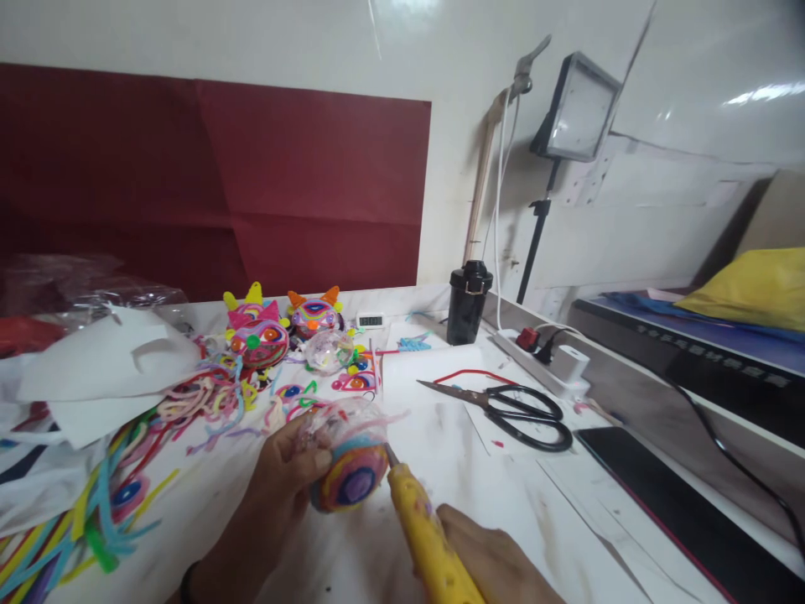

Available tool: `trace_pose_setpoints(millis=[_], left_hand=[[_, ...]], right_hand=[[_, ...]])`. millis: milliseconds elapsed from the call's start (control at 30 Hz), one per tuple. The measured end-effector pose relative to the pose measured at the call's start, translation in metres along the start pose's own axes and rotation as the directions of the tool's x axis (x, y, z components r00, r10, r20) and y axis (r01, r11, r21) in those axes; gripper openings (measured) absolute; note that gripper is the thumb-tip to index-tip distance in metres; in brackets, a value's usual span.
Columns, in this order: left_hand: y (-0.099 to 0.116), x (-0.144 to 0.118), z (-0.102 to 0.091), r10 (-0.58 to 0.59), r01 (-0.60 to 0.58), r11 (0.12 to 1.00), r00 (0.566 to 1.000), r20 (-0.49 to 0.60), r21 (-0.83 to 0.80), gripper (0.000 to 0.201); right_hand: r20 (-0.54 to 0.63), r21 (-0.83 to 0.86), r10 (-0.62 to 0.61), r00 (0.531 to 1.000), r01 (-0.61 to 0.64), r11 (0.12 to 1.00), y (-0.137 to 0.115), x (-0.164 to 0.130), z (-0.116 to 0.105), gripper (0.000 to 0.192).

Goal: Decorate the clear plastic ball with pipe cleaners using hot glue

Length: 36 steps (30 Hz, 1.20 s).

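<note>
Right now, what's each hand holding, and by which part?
Left hand: the colourful ball, by its left side. Right hand: the yellow tool; exact grip partly hidden.

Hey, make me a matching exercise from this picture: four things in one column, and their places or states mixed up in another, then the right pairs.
Things:
1. Scissors
2. Yellow tool
3. Decorated ball
4. Black lidded cup

Places or states:
A. held in the left hand
B. standing upright beside the power strip
C. lying flat, with black handles
D. held in the right hand

Pairs: 1-C, 2-D, 3-A, 4-B
</note>
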<state>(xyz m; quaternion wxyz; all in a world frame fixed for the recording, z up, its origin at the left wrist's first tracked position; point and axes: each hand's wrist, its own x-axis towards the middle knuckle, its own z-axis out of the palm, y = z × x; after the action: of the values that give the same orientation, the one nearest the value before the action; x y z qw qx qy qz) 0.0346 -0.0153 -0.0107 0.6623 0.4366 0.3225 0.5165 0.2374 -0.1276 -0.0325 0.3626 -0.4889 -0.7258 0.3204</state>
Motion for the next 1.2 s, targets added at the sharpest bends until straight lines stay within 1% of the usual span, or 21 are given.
trace_pose_setpoints(millis=[67,133,167,233,300,367,433,567,600,633,667,700,733,767,800,833,867,900,967,1100,1200], left_hand=[[0.003,0.002,0.000,0.005,-0.004,0.999,1.000,0.020,-0.035,0.020],[0.005,0.004,-0.002,0.017,-0.015,0.998,0.999,0.032,-0.065,0.019],[0.006,0.005,-0.002,0.028,-0.025,0.997,0.999,0.039,-0.080,0.019],[0.007,0.006,-0.004,0.046,-0.040,0.994,0.997,0.062,-0.101,0.019],[0.008,0.006,-0.005,0.055,-0.047,0.993,0.996,0.076,-0.108,0.023],[0.007,0.005,-0.005,0.053,-0.045,0.993,0.996,0.077,-0.108,0.027],[0.007,0.005,-0.005,0.057,-0.049,0.993,0.996,0.072,-0.110,0.028],[0.007,0.005,-0.004,0.064,-0.057,0.992,0.996,0.059,-0.108,0.022],[0.007,0.005,-0.004,0.061,-0.055,0.993,0.996,0.058,-0.107,0.021],[0.007,0.005,-0.003,0.060,-0.053,0.993,0.996,0.061,-0.108,0.020],[0.006,0.004,-0.003,0.059,-0.052,0.993,0.996,0.068,-0.108,0.020],[0.006,0.004,-0.003,0.060,-0.052,0.993,0.995,0.074,-0.108,0.021],[0.005,0.004,-0.004,0.062,-0.054,0.993,0.995,0.080,-0.104,0.021],[0.004,0.004,-0.004,0.062,-0.054,0.994,0.994,0.088,-0.095,0.022],[0.003,0.004,-0.005,0.061,-0.053,0.995,0.993,0.099,-0.081,0.022],[0.002,0.004,-0.006,0.059,-0.052,0.997,0.992,0.112,-0.064,0.022],[0.001,0.005,-0.007,0.059,-0.053,0.997,0.991,0.121,-0.049,0.022],[0.001,0.005,-0.008,0.057,-0.053,0.998,0.990,0.129,-0.035,0.022],[0.000,0.005,-0.010,0.055,-0.054,0.998,0.989,0.136,-0.016,0.021],[-0.001,0.005,-0.009,0.065,-0.066,0.998,0.990,0.126,0.006,0.022],[-0.002,0.006,-0.010,0.059,-0.061,0.998,0.991,0.119,0.012,0.020]], right_hand=[[0.027,-0.080,-0.040,0.999,0.042,0.996,-0.003,0.000,-0.006,0.046],[0.073,-0.231,-0.080,0.994,0.095,0.968,-0.005,0.000,-0.011,0.045],[0.105,-0.323,-0.096,0.990,0.125,0.938,-0.005,0.001,-0.013,0.042],[0.167,-0.500,-0.102,0.981,0.173,0.848,-0.002,0.006,-0.013,0.036],[0.227,-0.600,-0.069,0.971,0.196,0.776,0.003,0.012,-0.012,0.034],[0.254,-0.631,-0.023,0.967,0.184,0.754,0.008,0.017,-0.011,0.035],[0.269,-0.617,0.013,0.963,0.161,0.770,0.008,0.019,-0.013,0.035],[0.260,-0.614,0.034,0.965,0.138,0.777,-0.008,0.014,-0.031,0.040],[0.225,-0.601,0.017,0.974,0.125,0.790,-0.014,0.013,-0.036,0.042],[0.216,-0.547,-0.019,0.976,0.138,0.826,-0.020,0.014,-0.039,0.042],[0.166,-0.480,-0.072,0.983,0.144,0.865,-0.025,0.017,-0.042,0.038],[0.065,-0.439,-0.149,0.987,0.162,0.884,-0.030,0.021,-0.043,0.029],[-0.034,-0.413,-0.251,0.967,0.215,0.885,-0.034,0.027,-0.042,0.023],[-0.137,-0.406,-0.352,0.926,0.271,0.873,-0.037,0.034,-0.040,0.022],[-0.202,-0.405,-0.429,0.880,0.324,0.855,-0.038,0.043,-0.037,0.020],[-0.237,-0.395,-0.456,0.858,0.343,0.852,-0.039,0.051,-0.034,0.018],[-0.255,-0.380,-0.461,0.850,0.350,0.856,-0.040,0.058,-0.030,0.015],[-0.264,-0.365,-0.450,0.853,0.343,0.865,-0.039,0.065,-0.027,0.010],[-0.282,-0.325,-0.402,0.871,0.307,0.895,-0.038,0.074,-0.023,0.004],[-0.342,-0.200,-0.294,0.892,0.237,0.951,-0.034,0.079,-0.021,0.009],[-0.345,-0.110,-0.201,0.917,0.173,0.979,-0.031,0.078,-0.020,0.010]])
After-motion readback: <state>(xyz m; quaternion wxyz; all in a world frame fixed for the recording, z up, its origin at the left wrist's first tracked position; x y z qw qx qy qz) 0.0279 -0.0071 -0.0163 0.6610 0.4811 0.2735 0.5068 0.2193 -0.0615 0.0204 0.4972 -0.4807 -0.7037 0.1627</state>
